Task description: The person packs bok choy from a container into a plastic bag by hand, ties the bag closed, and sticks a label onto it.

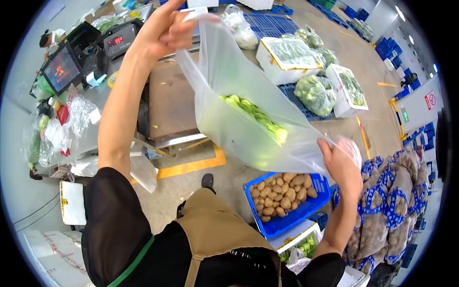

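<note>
A large translucent plastic bag (215, 119) is stretched between my two hands at chest height. Leafy green vegetables (256, 117) with pale stalks show inside it. At the upper left, my left hand (165, 31) is closed on one edge of the bag, and its opening gapes just below. My right hand (342, 160) grips the gathered opposite end, with some plastic bunched beyond its fingers. Below the bag, a blue crate (318, 191) holds several brown potatoes (282, 193).
A scale platform (172, 95) stands at left near a red-digit display (119, 40) and a screen (62, 69). White foam boxes (351, 91) of greens sit on blue pallets (272, 26). Stacked sacks (387, 205) rise at right. A person (52, 40) is at far left.
</note>
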`<action>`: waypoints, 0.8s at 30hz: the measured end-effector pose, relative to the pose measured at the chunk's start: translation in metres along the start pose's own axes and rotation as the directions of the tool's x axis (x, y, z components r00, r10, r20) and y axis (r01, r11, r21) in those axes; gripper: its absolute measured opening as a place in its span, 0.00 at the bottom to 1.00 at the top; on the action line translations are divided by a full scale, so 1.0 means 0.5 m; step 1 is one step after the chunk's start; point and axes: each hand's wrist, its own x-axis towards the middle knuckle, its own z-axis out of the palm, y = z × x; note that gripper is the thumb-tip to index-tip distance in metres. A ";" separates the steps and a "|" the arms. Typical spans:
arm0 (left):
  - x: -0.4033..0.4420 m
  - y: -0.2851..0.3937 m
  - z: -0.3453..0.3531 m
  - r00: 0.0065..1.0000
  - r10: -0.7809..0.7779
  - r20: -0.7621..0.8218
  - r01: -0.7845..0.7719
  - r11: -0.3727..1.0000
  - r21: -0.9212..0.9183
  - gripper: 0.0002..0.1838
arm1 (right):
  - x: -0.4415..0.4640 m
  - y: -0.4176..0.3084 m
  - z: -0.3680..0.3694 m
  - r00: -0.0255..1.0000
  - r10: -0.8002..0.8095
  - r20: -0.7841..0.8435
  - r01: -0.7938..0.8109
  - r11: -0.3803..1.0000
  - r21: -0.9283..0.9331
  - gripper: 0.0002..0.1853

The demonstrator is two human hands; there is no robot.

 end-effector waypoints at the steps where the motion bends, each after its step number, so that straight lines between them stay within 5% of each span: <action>1: 0.029 0.036 -0.053 0.999 -0.021 -0.036 0.022 1.000 0.007 0.31 | 0.058 -0.043 0.010 0.999 -0.035 0.006 0.034 0.998 0.043 0.26; 5: 0.076 0.136 -0.226 0.985 -0.043 -0.169 0.055 0.996 0.067 0.34 | 0.232 -0.205 0.078 0.986 -0.168 0.019 0.162 0.972 0.170 0.28; 6: 0.072 0.153 -0.296 0.992 -0.123 -0.002 0.123 0.991 -0.046 0.29 | 0.264 -0.240 0.110 0.981 -0.190 0.026 0.182 0.965 0.187 0.28; 8: 0.051 0.150 -0.333 0.985 -0.071 -0.157 0.099 0.978 0.184 0.36 | 0.301 -0.314 0.167 0.978 -0.192 0.079 0.168 0.955 0.246 0.28; 10: 0.027 0.113 -0.416 0.951 -0.105 -0.289 0.194 0.935 0.297 0.31 | 0.335 -0.366 0.260 0.952 -0.228 0.204 0.142 0.919 0.367 0.26; 13: 0.004 0.017 -0.484 0.723 -0.207 -0.659 0.587 0.687 0.429 0.24 | 0.364 -0.421 0.397 0.908 -0.326 0.265 0.174 0.866 0.468 0.21; 16: -0.022 -0.034 -0.511 0.728 -0.278 -0.627 0.589 0.720 0.365 0.23 | 0.382 -0.440 0.446 0.843 -0.395 0.364 0.193 0.855 0.482 0.22; 20: -0.027 -0.016 -0.493 0.721 -0.211 -0.660 0.595 0.678 0.433 0.27 | 0.418 -0.423 0.430 0.675 -0.576 0.461 0.343 0.798 0.495 0.24; 24: -0.028 -0.063 -0.495 0.764 0.242 -0.598 0.548 0.245 0.800 0.28 | 0.422 -0.410 0.398 0.468 -0.765 0.442 0.500 0.642 0.582 0.21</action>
